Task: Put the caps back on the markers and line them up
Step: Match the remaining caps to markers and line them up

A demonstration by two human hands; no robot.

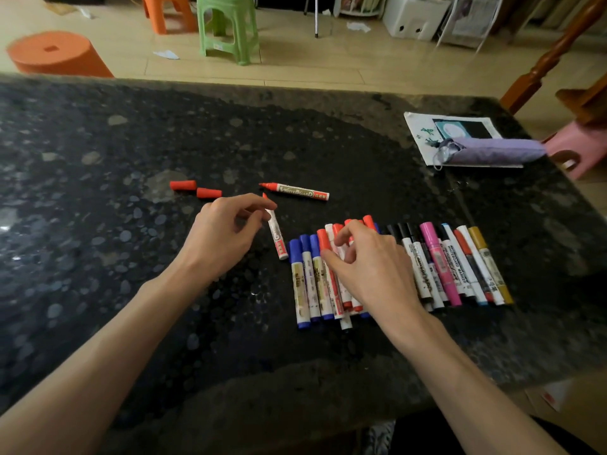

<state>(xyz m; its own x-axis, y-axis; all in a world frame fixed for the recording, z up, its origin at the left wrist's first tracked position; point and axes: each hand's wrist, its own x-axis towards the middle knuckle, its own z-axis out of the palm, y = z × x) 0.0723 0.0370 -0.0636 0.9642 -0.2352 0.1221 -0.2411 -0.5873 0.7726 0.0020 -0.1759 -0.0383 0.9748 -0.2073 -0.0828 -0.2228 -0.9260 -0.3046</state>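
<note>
Markers row (427,264): capped pens in blue, red, black, pink and gold lie side by side, near right on the granite table (98,192).
Right hand (371,267): spread over the row's red-capped pens, fingers bent; whether they grip one cannot be told.
Left hand (220,234): thumb and fingertips pinch an uncapped red marker (277,236) just left of the row.
Whiteboard marker (297,191): uncapped, lying flat beyond the left hand.
Red caps (183,185): two, loose, left of it.
Purple pouch (492,151): on a printed cloth bag (423,139), far right.

A lived-in home: plastic stools (227,26) on tiled floor (328,57), wooden banister (555,50), granite table (131,142).
</note>
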